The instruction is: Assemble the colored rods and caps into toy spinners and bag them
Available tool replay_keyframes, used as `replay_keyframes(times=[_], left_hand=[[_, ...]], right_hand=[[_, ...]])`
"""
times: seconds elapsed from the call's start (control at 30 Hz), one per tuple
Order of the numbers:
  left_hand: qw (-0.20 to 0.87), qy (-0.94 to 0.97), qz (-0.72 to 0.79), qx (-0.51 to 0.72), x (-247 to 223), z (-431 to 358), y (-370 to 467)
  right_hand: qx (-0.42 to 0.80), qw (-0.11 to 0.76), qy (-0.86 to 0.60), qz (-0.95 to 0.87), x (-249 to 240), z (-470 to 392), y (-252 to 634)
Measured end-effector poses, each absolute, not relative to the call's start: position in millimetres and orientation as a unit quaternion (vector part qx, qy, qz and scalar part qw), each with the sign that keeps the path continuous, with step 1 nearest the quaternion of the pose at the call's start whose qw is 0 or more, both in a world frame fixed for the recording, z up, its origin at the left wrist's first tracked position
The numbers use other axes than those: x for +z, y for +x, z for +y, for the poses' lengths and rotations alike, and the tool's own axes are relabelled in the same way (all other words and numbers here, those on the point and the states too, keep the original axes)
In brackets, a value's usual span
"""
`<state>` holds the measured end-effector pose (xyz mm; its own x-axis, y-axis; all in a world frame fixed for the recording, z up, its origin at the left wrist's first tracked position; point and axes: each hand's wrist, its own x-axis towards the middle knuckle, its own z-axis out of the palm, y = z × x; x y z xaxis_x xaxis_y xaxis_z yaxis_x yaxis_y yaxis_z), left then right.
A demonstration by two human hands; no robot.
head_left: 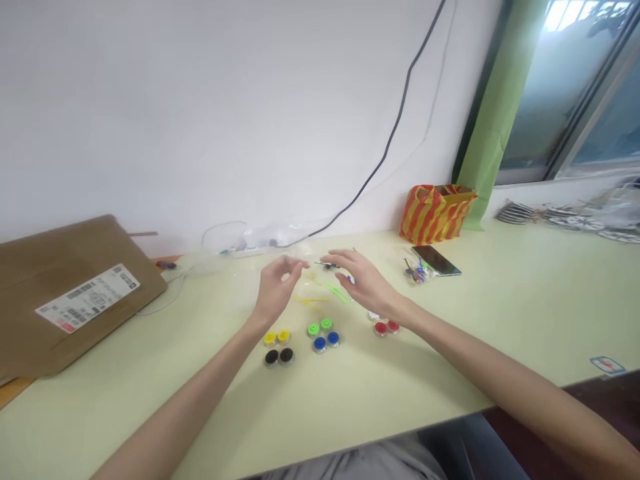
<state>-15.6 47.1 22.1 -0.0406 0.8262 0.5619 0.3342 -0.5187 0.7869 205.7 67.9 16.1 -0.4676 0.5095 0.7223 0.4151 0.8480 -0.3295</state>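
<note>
My left hand (279, 288) is raised over the table, its thumb and index fingertips pressed together in a pinch. Whatever it may hold there is too small to make out. Facing it, my right hand (367, 280) has its fingers stretched out and its thumb apart, with nothing visible in its grasp. Small dark pieces (329, 266) lie by the right fingertips. Between the hands are green strips (339, 293) and thin yellow pieces (314, 300). Nearer me stand small round pots with yellow (277, 337), black (279, 357), green (320, 327), blue (327, 341) and red (387, 327) tops.
A cardboard parcel (65, 300) lies at the left. Against the wall are a power strip (250, 251) and a black cable (385, 157). To the right are a striped bag (435, 217), a phone (436, 261) and a small bundle (418, 272) of parts.
</note>
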Motion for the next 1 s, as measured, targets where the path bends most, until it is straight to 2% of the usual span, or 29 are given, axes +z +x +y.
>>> replay_keyframes(times=[0.07,0.13,0.23,0.3,0.4,0.5,0.63,1.0], left_hand=[[0.106,0.693,0.466,0.539,21.1,42.0,-26.9],[0.052,0.715,0.486,0.500,18.9,36.3,-39.8],[-0.043,0.747,0.494,0.443,9.5,33.0,-55.5],[-0.118,0.790,0.457,0.391,0.2,35.3,-61.7],[-0.191,0.827,0.403,0.342,-11.3,40.6,-64.4],[-0.232,0.841,0.376,0.311,-13.9,42.0,-61.1],[-0.257,0.849,0.369,0.278,-8.5,38.0,-55.6],[-0.347,0.820,0.305,0.337,-1.9,29.4,-48.9]], right_hand=[[-0.010,0.453,-0.274,-0.848,10.1,67.7,205.9],[-0.057,0.463,-0.259,-0.846,4.4,62.9,204.2],[-0.114,0.414,-0.209,-0.879,-4.5,50.6,200.8],[-0.130,0.387,-0.190,-0.893,-9.5,43.5,200.1],[-0.113,0.414,-0.196,-0.882,-13.0,39.0,201.6],[-0.095,0.441,-0.202,-0.870,-12.8,39.5,203.3],[-0.088,0.427,-0.201,-0.877,-13.8,41.3,203.0],[-0.005,0.426,-0.167,-0.889,-24.1,39.6,194.7]])
